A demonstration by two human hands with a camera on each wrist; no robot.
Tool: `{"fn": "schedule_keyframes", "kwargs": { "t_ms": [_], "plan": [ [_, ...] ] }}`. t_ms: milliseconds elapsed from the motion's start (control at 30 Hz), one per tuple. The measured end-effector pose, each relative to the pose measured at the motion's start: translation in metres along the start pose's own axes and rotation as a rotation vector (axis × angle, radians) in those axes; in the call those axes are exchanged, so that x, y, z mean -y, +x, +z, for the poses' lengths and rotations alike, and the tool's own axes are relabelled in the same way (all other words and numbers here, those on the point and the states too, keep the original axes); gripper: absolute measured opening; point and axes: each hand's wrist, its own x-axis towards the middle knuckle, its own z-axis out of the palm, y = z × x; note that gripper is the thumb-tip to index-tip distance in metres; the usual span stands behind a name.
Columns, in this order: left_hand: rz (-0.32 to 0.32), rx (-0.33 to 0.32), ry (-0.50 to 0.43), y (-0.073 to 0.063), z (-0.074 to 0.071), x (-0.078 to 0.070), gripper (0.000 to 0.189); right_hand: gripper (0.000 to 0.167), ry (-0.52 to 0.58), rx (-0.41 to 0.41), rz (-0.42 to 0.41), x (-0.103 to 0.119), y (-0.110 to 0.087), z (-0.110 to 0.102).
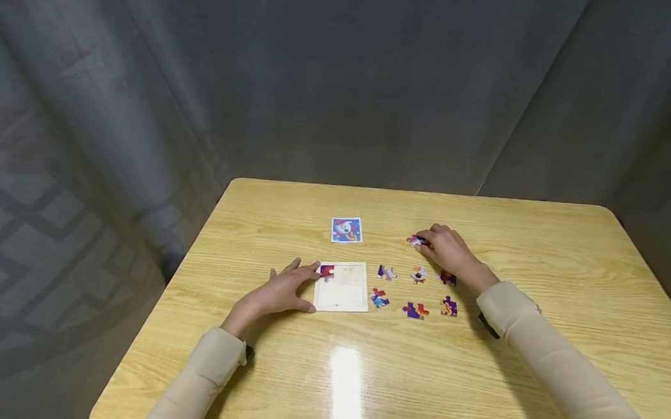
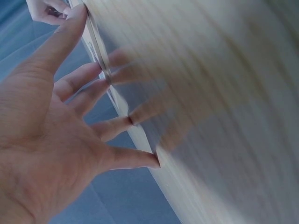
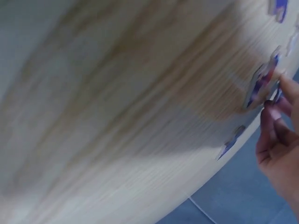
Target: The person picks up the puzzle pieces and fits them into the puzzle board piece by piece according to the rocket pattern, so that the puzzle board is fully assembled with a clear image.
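My left hand (image 1: 277, 290) lies spread at the left side of a white square puzzle tray (image 1: 341, 310), thumb at its near corner and a fingertip at its far one. In the left wrist view the fingers of the left hand (image 2: 60, 126) are mostly straight, their tips on the table. A red and purple puzzle piece (image 1: 327, 271) sits in the tray's far left corner. Beyond the loose pieces, my right hand (image 1: 449, 250) pinches a puzzle piece (image 1: 414, 240) between thumb and fingers. The right wrist view shows the right hand (image 3: 282, 135) gripping it, partly hidden by the fingers.
Several loose pieces lie right of the tray, among them a blue and red piece (image 1: 380, 298), a purple and orange piece (image 1: 416, 310) and one with an eye (image 1: 418, 275). A picture card (image 1: 347, 230) lies behind the tray. Grey curtains (image 1: 376, 109) hang past the table (image 1: 417, 381).
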Motion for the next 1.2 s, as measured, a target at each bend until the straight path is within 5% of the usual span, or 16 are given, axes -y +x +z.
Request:
{"fn": "schedule_keyframes", "kwargs": {
  "t_ms": [300,567,833,1200],
  "plan": [
    [-0.002,0.011,-0.001,0.000,0.002,-0.002,0.068,0.037,-0.146,-0.094,-0.113,-0.011,-0.002,0.002],
    [0.011,0.006,0.001,0.002,0.001,-0.005,0.067,0.038,-0.111,-0.174,-0.217,0.006,0.004,-0.006],
    [0.020,0.008,-0.004,0.002,0.001,-0.008,0.066,0.039,-0.110,-0.138,-0.219,0.023,0.007,0.002],
    [0.004,0.017,0.006,0.000,0.000,-0.010,0.068,0.035,-0.050,-0.098,-0.328,0.069,0.017,0.006]
  ]
}}
